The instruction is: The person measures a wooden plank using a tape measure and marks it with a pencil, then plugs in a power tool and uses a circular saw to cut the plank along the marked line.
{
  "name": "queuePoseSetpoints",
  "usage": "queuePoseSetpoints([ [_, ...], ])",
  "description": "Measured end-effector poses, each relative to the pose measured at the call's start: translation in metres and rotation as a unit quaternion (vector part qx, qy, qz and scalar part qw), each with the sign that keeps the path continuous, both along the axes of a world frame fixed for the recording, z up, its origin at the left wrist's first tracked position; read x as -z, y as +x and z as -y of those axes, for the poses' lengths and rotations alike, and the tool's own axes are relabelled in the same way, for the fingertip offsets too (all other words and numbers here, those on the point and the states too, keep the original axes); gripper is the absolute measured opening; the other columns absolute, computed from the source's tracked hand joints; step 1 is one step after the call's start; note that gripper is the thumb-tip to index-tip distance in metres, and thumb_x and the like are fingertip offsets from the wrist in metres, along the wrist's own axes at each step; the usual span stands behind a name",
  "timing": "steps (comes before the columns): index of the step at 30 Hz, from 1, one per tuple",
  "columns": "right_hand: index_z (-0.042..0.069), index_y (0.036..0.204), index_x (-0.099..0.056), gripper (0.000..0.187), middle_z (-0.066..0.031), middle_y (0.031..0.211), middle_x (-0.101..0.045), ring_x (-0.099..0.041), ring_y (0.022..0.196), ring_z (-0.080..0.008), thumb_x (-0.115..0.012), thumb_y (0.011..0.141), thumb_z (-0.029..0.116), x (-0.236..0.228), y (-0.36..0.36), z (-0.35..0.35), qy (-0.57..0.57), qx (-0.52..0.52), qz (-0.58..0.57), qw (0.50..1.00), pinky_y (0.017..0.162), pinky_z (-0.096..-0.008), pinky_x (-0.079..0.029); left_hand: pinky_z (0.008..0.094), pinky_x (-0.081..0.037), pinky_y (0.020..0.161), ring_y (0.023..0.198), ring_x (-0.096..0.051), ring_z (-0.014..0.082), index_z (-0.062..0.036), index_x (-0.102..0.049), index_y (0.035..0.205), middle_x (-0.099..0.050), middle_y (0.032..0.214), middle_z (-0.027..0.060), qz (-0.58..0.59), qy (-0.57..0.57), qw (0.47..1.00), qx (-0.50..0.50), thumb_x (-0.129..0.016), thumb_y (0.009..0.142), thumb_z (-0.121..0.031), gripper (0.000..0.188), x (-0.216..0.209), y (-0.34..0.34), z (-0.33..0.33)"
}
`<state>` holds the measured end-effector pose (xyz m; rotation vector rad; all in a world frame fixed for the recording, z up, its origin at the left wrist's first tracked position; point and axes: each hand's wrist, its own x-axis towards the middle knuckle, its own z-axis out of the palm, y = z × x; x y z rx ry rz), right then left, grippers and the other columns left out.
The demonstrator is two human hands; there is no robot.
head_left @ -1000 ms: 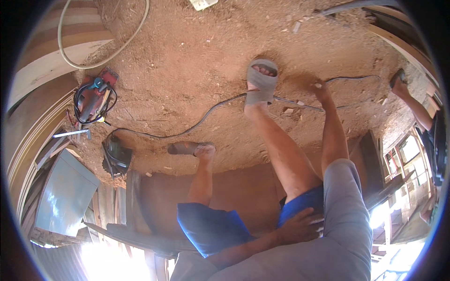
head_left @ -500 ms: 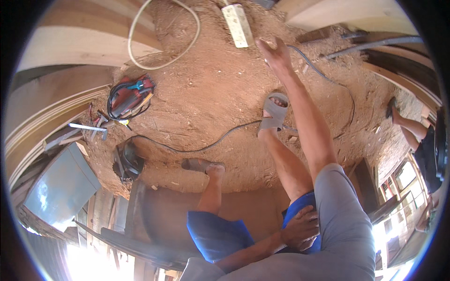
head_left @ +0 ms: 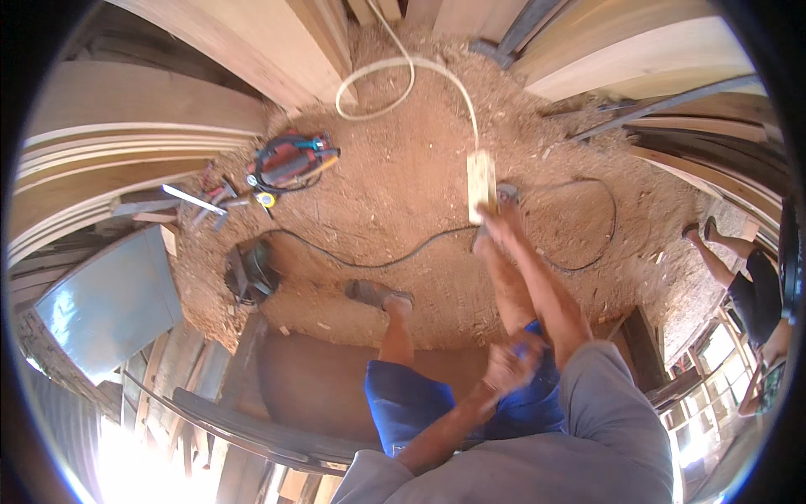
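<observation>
My right hand (head_left: 501, 225), stretched down by my right foot, is closed on the near end of a long cream power strip (head_left: 481, 181). A pale cord (head_left: 460, 91) leads from the strip's far end and loops across the floor. My left hand (head_left: 514, 365) is over my right knee, in front of the blue shorts, its fingers smeared by motion. From a dark power tool (head_left: 252, 270) on the floor, a black cord (head_left: 378, 264) winds toward my right foot. The cord's far end is hidden.
Planks (head_left: 143, 105) lean along both sides. At the left lie a red tool with a coiled cable (head_left: 294, 161), a yellow tape measure (head_left: 265, 200) and a white straight-edged tool (head_left: 193, 199). A shiny grey panel (head_left: 113, 302) stands nearby. Another person (head_left: 751, 290) is at the right.
My right hand has taken hold of the power strip and drawn it nearer, dragging its cord. My left hand has lifted from my thigh. The view has shifted.
</observation>
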<state>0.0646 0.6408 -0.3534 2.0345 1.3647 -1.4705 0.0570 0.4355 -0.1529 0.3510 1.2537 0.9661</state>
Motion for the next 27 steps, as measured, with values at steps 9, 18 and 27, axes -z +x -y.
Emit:
queuePoseSetpoints([
  [9,-0.003,0.109,-0.061,0.048,-0.0264,0.089,-0.066,-0.067,0.084,-0.0407,-0.071,0.081,0.034,-0.26,-0.02,0.142,0.111,-0.133,-0.093,0.981,0.07,-0.0487,-0.053,0.0508,-0.045,0.101,0.112,-0.06,0.0417,-0.0052,-0.023,0.147,-0.057,0.123,0.0225,-0.188,-0.239,0.928,0.215,-0.064,0.088,-0.053,0.087,-0.014,-0.14,-0.074],
  [18,0.0,0.135,-0.045,0.05,-0.0066,0.114,-0.062,-0.062,0.099,-0.0186,-0.061,0.093,0.022,-0.411,-0.027,0.087,-0.142,0.126,-0.604,0.774,0.087,-0.0343,-0.053,0.0334,-0.056,0.067,0.082,-0.067,0.0213,-0.0049,-0.053,0.13,-0.067,0.102,0.0082,0.204,-0.131,0.964,-0.108,-0.056,0.098,-0.045,0.052,-0.107,-0.247,-0.004],
  [27,-0.002,0.115,-0.057,0.033,-0.019,0.089,-0.063,-0.063,0.078,-0.0265,-0.062,0.09,0.02,-0.572,-0.082,0.096,0.532,-0.16,-0.24,0.796,0.069,-0.037,-0.048,0.0327,-0.05,0.088,0.098,-0.061,0.019,-0.0041,-0.047,0.136,-0.063,0.113,0.008,-0.003,0.193,0.977,-0.096,-0.049,0.101,-0.04,0.049,-0.267,-0.322,0.056],
])
